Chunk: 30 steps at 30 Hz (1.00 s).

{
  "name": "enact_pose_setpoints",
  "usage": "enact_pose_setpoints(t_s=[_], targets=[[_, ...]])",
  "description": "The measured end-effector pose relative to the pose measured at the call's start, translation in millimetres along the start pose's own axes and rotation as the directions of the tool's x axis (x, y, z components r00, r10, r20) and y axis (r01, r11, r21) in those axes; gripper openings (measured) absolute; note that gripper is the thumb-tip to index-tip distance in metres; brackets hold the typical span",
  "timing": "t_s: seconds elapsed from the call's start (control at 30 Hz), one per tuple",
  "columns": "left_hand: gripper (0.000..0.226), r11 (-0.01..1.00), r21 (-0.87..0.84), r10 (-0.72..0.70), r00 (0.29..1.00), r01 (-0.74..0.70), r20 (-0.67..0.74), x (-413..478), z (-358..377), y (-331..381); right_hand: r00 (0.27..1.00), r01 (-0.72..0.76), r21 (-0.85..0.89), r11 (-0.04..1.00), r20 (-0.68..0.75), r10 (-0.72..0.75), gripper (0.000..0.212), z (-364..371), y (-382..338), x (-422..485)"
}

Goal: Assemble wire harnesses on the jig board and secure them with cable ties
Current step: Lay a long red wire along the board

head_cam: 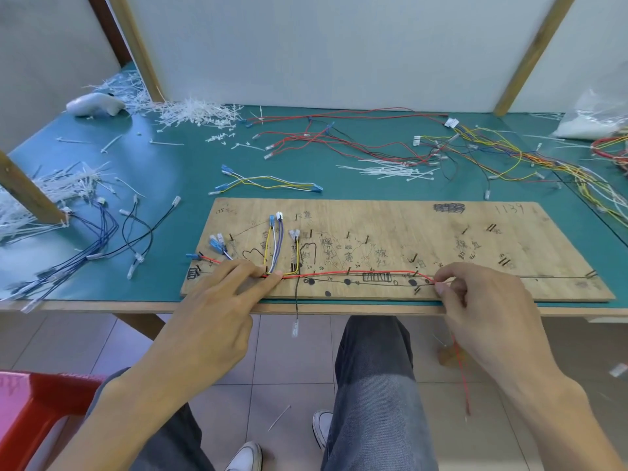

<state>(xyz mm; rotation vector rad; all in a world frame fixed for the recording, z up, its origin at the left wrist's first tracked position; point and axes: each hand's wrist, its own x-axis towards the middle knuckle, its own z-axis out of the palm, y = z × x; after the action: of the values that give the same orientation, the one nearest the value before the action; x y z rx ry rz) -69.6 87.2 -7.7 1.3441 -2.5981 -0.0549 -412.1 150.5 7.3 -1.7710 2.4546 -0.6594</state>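
Centrally, a plywood jig board [441, 239] lies at the near edge of a green-topped table [170, 164]. It bears handwritten marks, drawn routing lines and small dark pegs.

A red wire [356, 272] runs along the board's near side from left to right. Its free end hangs past the table edge toward the floor.

The left hand [217, 300] rests on the board's left part. Its fingers are stretched nearly straight, and the fingertips [272, 274] press down on the wires where the red wire meets the upright ones; whether the thumb also pinches them cannot be told.

The right hand [482, 300] pinches the red wire between thumb and forefinger near the board's near edge, with the other fingers curled.

Yellow, white and blue wires [273, 246] rise from the pressed spot toward the far side of the board and end in small connectors. A black wire [297, 300] drops from the same region over the table edge, with a clear terminal at its tip.

Beyond the board lie a short yellow-and-white wire set [268, 181], a bundle of white cable ties [390, 171], a heap of cable ties [193, 112] and loose red wires [339, 141]. Blue and black wires [102, 232] lie to the left of the board. A red bin [44, 396] stands on the floor at lower left.
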Motion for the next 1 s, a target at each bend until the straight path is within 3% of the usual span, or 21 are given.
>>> enact_pose_setpoints(t_s=[0.2, 0.57, 0.77, 1.0], targets=[[0.071, 1.0, -0.019, -0.005, 1.0, 0.005, -0.004, -2, 3, -2, 0.976, 0.072, 0.057, 0.996, -0.208, -0.059, 0.007, 12, 0, -1], [0.071, 1.0, -0.024, 0.015, 1.0, -0.016, -0.023, -4, 7, -6, 0.92, 0.206, 0.287, 0.935, -0.383, -0.085, 0.005, 29, 10, -1], [0.073, 0.999, 0.033, 0.036, 0.999, -0.036, -0.009, -3, 6, -5, 0.976, 0.121, 0.022, 0.992, -0.186, -0.115, 0.008, 24, 14, 7], [0.075, 0.996, 0.069, 0.054, 0.998, -0.052, -0.022, -2, 5, -4, 0.993, 0.117, -0.048, 0.992, -0.017, -0.118, 0.023, 9, 5, 1]])
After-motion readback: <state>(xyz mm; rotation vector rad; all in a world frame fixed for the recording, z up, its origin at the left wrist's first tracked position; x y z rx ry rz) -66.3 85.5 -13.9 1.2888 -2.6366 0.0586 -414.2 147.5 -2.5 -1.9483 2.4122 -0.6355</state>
